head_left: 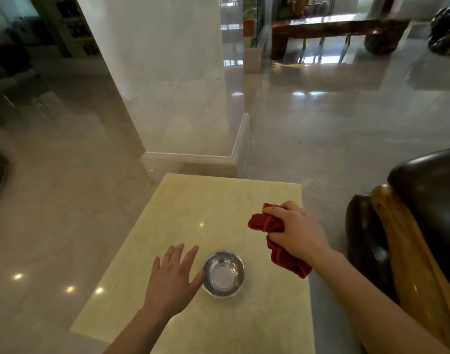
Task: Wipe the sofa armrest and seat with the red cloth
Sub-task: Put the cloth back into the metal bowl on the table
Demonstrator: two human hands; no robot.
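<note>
Red cloth (269, 223); silver bowl (223, 274); cream marbled table (193, 213); dark brown sofa (428, 180).

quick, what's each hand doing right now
Left hand: open, fingers spread, beside the metal bowl.
Right hand: closed on the red cloth.

Single head-worn wide-angle view, looking forward and down, close over a small table (218, 200), floor beyond

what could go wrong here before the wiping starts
The left hand lies open with its thumb against the metal bowl; a nudge might slide or tip it on the table. The red cloth dangles from the right hand and could catch the bowl's rim.
</note>
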